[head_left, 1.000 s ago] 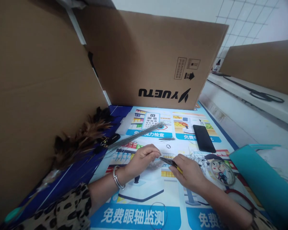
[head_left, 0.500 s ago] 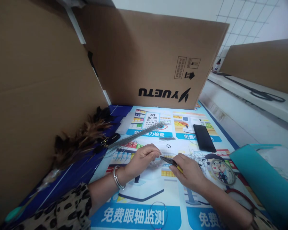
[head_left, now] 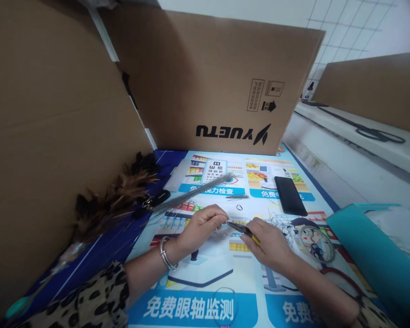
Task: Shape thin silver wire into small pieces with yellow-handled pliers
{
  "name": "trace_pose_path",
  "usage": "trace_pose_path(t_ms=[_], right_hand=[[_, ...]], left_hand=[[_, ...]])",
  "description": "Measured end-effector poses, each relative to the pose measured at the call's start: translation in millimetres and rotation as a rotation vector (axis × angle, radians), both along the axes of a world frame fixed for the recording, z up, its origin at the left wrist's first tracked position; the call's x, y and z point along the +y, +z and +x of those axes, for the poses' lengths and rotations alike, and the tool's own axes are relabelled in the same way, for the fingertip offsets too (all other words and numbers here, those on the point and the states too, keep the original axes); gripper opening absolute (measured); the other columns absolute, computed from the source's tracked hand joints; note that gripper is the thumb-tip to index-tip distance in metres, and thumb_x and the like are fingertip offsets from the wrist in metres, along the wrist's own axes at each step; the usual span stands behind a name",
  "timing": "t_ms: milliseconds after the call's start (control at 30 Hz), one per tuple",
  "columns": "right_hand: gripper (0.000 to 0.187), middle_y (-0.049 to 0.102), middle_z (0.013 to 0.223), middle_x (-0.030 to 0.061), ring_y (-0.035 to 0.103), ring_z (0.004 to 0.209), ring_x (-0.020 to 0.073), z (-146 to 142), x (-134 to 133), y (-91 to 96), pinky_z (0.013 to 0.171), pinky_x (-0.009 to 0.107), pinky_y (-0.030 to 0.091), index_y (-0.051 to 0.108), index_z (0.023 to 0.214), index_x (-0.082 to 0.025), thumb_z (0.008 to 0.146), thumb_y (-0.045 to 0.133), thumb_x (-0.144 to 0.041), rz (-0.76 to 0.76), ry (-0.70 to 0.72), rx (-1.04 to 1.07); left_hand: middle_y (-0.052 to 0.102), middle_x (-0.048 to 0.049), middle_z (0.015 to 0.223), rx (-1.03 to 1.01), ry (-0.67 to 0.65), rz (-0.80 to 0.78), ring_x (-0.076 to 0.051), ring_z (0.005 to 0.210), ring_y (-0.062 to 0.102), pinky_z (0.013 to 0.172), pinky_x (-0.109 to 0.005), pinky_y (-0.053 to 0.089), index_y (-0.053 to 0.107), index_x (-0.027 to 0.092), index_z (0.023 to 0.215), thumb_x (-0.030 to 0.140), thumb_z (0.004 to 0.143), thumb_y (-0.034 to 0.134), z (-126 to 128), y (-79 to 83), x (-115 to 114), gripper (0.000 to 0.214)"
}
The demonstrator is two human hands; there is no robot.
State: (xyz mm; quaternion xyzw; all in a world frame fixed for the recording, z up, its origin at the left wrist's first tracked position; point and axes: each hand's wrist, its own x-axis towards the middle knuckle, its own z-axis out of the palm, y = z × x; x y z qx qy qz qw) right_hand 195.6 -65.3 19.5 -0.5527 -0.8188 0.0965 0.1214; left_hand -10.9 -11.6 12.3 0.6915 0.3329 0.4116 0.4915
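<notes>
My left hand [head_left: 203, 228] is closed in a pinch near the middle of the table; what lies between thumb and forefinger is too small to make out. Just below those fingers a shiny clear roundish thing [head_left: 223, 231] shows in part. My right hand [head_left: 268, 244] is wrapped round a pair of pliers [head_left: 239, 228] with yellow handles, whose dark jaws point left and meet the left fingertips. Beyond the hands lie a small dark loop [head_left: 239, 207], a few short wires [head_left: 237, 197] and a long bundle of thin grey wires [head_left: 198, 191].
A black phone [head_left: 290, 196] lies at the right, nearer a clear round ring [head_left: 317, 244] and a teal box [head_left: 372, 259]. Brown feathers [head_left: 114, 196] lie along the left. Cardboard walls [head_left: 225, 77] stand behind and at the left. A thin wire loop [head_left: 237, 300] lies in front.
Both hands and the pliers hold almost the same position. The whole view has shifted very slightly.
</notes>
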Motion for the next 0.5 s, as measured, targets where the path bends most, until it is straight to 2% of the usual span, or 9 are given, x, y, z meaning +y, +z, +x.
trace_pose_path(t_ms=[500], right_hand=[[0.022,0.051,0.083,0.0031,0.050,0.078,0.0145,0.2,0.1,-1.0,0.066,0.024,0.037,0.049,0.085,-0.020,0.086,0.037,-0.038,0.012,-0.004,0.006]], left_hand=[[0.053,-0.0012,0.065,0.001,-0.011,-0.024,-0.010,0.062,0.047,0.061,-0.022,0.039,0.060,0.012,0.074,0.027,0.083,0.049,-0.5,-1.9,0.1,0.021]])
